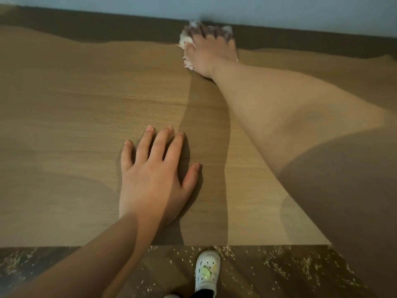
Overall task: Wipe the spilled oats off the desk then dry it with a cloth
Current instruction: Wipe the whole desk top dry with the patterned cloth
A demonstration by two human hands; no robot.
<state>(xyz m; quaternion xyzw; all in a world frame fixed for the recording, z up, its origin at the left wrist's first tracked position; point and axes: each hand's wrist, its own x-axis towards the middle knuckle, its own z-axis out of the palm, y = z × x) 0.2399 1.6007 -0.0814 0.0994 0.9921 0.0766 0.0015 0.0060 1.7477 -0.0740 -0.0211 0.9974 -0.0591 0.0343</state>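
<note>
The wooden desk (75, 108) fills most of the head view. At its far edge, against the wall, my right hand (211, 52) presses down on a crumpled white and dark patterned cloth (187, 38); fingers spread over it, blurred. My left hand (154, 173) lies flat on the desk near the front edge, fingers straight and spread, holding nothing. No oats show on the desktop. Pale oats (279, 267) lie scattered over the dark floor below the front edge.
A pale blue wall (279, 11) runs behind the desk. Below the desk's front edge is dark wooden floor, with my foot in a white clog (207, 271) standing among the oats.
</note>
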